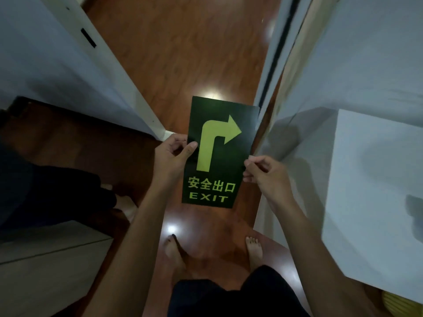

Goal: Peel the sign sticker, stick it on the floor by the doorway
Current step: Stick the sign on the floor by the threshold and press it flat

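Head view: both hands pinch the sign sticker's (219, 152) side edges above open floor (183, 53).

Sticker (219, 152): dark green, yellow-green right-turn arrow, "EXIT" text; held upright between left hand (170, 154) and right hand (265, 172).

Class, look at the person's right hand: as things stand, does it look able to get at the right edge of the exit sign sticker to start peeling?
Probably yes. The right hand is already at the right edge of the sign sticker, fingers pinched there, with nothing between them. The left hand steadies the opposite edge.
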The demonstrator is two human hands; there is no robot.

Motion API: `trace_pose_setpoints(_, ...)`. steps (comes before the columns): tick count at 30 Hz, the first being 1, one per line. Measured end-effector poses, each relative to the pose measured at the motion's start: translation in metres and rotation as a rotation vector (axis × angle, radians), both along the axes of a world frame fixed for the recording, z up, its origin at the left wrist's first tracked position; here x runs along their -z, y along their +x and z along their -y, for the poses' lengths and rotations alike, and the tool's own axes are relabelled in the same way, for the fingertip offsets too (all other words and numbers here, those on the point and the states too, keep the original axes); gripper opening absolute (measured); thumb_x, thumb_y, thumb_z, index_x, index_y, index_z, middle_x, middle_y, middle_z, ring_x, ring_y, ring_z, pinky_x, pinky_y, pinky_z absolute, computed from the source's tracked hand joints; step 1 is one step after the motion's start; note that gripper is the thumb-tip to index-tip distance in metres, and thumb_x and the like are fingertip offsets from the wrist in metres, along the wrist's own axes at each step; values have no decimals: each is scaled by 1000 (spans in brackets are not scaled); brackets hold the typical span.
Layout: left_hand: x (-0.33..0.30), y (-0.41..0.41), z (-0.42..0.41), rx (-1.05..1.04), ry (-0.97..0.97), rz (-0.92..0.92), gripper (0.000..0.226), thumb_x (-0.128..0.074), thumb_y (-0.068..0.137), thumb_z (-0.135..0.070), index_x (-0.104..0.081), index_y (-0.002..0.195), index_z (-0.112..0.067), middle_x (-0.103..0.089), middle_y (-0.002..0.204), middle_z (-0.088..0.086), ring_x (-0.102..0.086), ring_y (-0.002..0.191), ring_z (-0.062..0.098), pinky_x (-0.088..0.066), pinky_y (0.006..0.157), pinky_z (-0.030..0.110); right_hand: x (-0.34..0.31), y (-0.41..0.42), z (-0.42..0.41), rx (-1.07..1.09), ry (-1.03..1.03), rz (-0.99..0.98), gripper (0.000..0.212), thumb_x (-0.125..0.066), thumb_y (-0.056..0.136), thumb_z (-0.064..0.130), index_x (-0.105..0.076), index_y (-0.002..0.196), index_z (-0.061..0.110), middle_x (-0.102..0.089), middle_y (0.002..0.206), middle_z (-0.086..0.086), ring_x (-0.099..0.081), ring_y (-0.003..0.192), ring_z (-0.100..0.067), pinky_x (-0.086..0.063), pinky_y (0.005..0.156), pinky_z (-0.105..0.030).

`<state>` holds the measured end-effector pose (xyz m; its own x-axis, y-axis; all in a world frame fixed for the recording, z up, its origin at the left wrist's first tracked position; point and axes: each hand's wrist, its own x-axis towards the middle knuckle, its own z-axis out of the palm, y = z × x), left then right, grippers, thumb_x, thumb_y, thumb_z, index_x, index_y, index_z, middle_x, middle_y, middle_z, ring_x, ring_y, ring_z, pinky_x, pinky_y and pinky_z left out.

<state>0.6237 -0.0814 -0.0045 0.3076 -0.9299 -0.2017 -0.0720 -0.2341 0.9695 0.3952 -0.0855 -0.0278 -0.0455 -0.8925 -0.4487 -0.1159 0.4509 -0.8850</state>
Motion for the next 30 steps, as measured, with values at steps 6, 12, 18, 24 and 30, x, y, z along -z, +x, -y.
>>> trace_pose_setpoints(6,50,102,26,134,50,128,14,-68,89,-13,-70,102,-13,-72,94,-3,-68,84,-1,-53,67,14,46,104,-10,92,31,-57,10,-71,93,16,-72,84,19,-73,92,-4,-72,70,-13,-65,72,-38)
trace_pose_setpoints(12,113,178,41,270,130,206,15,-70,87,-12,-71,102,-16,-73,92,3,-69,90,15,-56,80,27,101,184,-25,249,104,-75,17,-72,92,17,-73,78,27,-72,88,5,-74,75,-25,-65,72,-40)
trace_pose_setpoints(18,164,200,57,229,220,106,26,-75,82,-14,-76,86,-40,-74,78,-9,-68,78,7,-54,71,21,148,217,-21,320,99,-175,10,-73,89,22,-74,80,24,-74,75,4,-73,79,-30,-62,78,-53)
trace_pose_setpoints(24,205,206,64,171,296,117,29,-79,79,-17,-75,84,-45,-77,91,-7,-72,91,17,-59,82,41,189,225,-10,300,123,-244,10,-71,91,27,-70,81,30,-72,78,8,-72,73,-12,-64,71,-41)
trace_pose_setpoints(30,291,225,73,83,365,173,20,-85,71,-16,-70,70,-29,-72,76,-8,-66,76,12,-60,68,39,267,243,4,261,153,-250,13,-69,94,19,-67,86,28,-68,81,12,-69,75,-6,-60,61,-19)
